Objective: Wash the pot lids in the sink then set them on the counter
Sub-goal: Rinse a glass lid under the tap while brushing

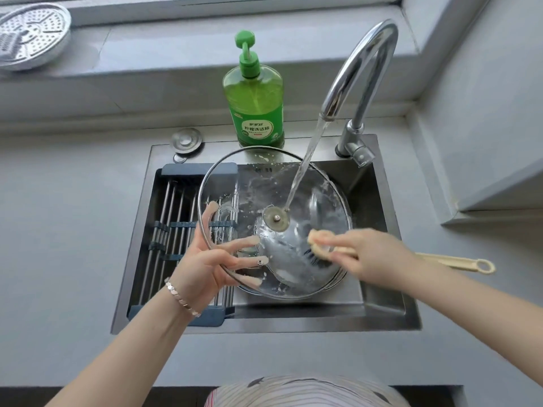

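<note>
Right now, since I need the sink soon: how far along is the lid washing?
Done: nothing yet; no lid shows on the counter. In hand: the left hand holds a glass lid under the running faucet while the right hand scrubs it with a brush. Left: rinsing it, then setting it on the counter.

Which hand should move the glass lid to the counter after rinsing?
Left. The left hand holds the glass lid by its left rim, next to the counter; the right hand is busy gripping the brush.
</note>
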Tool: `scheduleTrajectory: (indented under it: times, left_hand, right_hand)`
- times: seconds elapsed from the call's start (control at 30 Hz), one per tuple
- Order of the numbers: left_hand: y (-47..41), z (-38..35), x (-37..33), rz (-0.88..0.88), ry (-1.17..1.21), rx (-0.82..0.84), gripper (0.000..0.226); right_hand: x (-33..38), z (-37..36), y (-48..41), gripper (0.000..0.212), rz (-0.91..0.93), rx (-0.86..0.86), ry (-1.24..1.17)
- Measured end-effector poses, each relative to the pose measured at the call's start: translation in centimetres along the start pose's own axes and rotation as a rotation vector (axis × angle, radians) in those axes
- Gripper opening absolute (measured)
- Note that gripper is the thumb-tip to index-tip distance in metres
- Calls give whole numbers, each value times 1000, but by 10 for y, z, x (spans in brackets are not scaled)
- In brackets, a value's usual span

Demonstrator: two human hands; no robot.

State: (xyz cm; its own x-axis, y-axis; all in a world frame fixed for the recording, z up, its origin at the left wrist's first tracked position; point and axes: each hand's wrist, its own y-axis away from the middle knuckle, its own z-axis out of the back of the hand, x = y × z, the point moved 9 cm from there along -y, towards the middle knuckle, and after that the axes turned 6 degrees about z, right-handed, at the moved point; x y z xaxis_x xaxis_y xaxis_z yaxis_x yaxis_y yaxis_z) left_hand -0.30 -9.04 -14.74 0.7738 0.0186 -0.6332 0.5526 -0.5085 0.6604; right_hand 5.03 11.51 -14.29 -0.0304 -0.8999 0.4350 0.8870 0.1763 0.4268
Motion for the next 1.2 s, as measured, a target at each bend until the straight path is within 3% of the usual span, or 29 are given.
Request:
scheduleTrajectory:
  times: [0.1,0.2,0.3,0.47,0.6,0.8,0.87,0.97,1.07,1.2]
  left_hand:
    - [2,-3,1,43,-40,33,98]
    - [-1,-13,11,108,-67,89,100]
    - [-7,-29,22,151,-95,145,103]
    - [-11,-34,27,184,-54,176,105]
    - [-12,-32,24,182,-83,167,105]
    - [-18,-30,20,135,-126,137,97]
    - [-16,-24,15,132,-129,107,100]
    - [-14,-17,6,127,-160,57,101]
    - [-12,-11,0,125,-185,14,100]
    - [-7,-7,2,135,-115,32,95]
  right_hand:
    - [-51,18,-21,40,-183,-78,77]
    - [-55,31,-47,42,-241,-182,95]
    - [-32,40,-73,42,-223,-317,-39]
    - [21,35,-84,43,29,-356,-82]
    - [-15,47,-80,38,-158,-419,-250]
    - [74,16,-59,45,208,-326,-450]
    - [40,14,-58,40,92,-329,-477]
    - [-58,1,-40,47,-312,-461,-424]
    - [-119,-31,-21,57,-622,-540,-713]
    - [-111,-82,-22,37,-752,-294,-1239]
